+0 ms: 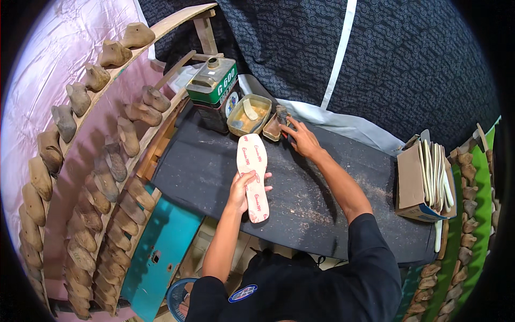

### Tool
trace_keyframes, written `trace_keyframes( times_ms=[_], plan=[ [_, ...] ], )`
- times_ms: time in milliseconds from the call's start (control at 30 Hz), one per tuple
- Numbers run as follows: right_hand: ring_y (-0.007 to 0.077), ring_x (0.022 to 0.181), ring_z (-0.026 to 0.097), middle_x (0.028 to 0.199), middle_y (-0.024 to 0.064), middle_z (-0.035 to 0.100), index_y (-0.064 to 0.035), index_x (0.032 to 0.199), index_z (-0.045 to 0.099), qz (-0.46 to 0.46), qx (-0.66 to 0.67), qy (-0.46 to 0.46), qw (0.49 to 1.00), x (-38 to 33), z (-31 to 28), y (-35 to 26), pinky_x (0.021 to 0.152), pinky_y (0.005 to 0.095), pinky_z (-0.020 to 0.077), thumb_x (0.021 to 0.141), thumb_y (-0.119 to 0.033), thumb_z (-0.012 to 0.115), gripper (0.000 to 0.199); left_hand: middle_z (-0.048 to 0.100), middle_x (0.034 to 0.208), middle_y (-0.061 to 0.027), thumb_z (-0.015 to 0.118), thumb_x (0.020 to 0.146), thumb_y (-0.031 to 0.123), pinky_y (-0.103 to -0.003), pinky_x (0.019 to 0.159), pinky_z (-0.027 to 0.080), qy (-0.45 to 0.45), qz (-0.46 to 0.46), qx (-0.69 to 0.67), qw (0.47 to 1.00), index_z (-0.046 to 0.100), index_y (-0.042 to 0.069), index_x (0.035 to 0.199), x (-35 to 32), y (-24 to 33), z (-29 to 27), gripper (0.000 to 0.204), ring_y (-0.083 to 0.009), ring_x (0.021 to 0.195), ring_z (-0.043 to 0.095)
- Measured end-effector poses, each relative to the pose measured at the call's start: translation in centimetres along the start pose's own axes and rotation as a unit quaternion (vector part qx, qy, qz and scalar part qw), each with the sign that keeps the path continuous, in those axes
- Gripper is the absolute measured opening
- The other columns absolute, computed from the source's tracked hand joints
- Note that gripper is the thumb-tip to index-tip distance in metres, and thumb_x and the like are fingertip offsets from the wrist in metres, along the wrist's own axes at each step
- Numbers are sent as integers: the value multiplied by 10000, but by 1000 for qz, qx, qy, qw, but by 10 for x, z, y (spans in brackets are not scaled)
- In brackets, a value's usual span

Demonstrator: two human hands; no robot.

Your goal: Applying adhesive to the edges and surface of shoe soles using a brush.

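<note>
- across a dark-covered table (204, 161): one workplace, two bare hands at work, fine pale crumbs scattered over the cloth.
- left hand (240, 191): grasping the insole, thumb laid over its face, fingers passing beneath and showing at the right edge.
- insole (251, 156): foot-shaped, white with red print, held near the table's front edge; long axis running away from the person, far end just beside the plastic tub.
- right hand (303, 140): fingers loosely bent and parted, tips at a dark stubby object (282, 112), perhaps a brush; whether they have closed on it, one cannot tell.
- small tan container (272, 130): beneath the dark object, to the right of the tub.
- relation of note: container and dark object lie beyond the insole's far end and a little to its right; the right hand is much the nearer to them, the left being down at the insole's nearer half.
- plastic tub (261, 100): rectangular, amber residue inside, a pale flat piece (250, 110) lying in it.
- metal can (213, 94): green and dark, left of the tub.
- cardboard box (409, 185): at the table's right end, holding pale strips (435, 177).
- wooden lasts (79, 100): rows on racks at the left.
</note>
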State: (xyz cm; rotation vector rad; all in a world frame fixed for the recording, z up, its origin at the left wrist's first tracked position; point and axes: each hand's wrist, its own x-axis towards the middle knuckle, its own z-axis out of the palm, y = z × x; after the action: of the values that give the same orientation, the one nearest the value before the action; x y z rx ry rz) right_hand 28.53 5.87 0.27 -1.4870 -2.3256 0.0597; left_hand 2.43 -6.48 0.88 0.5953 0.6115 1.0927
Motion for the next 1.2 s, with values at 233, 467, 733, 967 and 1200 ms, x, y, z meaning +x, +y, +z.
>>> trace_keyframes(
  times_ms=[233,467,733,967,1200],
  plan=[
    [325,1163,547,1433,103,476,-174,1234,617,-57,10,51,997,17,15,13,950,436,505,830,23,599,449,599,1224,-189,517,950,171,-518,783,600,-16,-14,-12,1000,440,14,1364,2,8,-15,449,-351,1107,628],
    [285,1079,636,1313,152,583,-36,1113,625,-21,218,218,951,27,13,14,890,320,519,835,94,582,310,609,1207,-200,511,948,189,-511,791,599,-31,-17,-7,999,459,-14,1348,10,14,-17,451,-350,1106,631],
    [131,926,646,1133,71,685,-4,969,633,56,373,264,888,16,3,11,783,276,527,866,-10,660,107,620,1173,-178,494,965,207,-458,764,607,-56,-23,-19,998,454,-10,1330,24,15,-13,426,-310,1066,650],
    [163,982,640,1089,62,667,-30,931,628,32,306,213,927,16,-4,3,759,288,502,820,-16,646,114,611,1211,-204,479,950,226,-479,808,592,-58,-25,0,998,440,-38,1364,31,10,-13,493,-331,1097,641],
    [223,1006,649,1083,86,666,-8,932,630,42,282,202,937,25,5,0,808,309,537,803,-5,631,129,607,1206,-174,498,961,222,-461,777,602,-64,-42,-51,996,434,10,1359,34,11,-19,456,-322,1070,647]
  ],
)
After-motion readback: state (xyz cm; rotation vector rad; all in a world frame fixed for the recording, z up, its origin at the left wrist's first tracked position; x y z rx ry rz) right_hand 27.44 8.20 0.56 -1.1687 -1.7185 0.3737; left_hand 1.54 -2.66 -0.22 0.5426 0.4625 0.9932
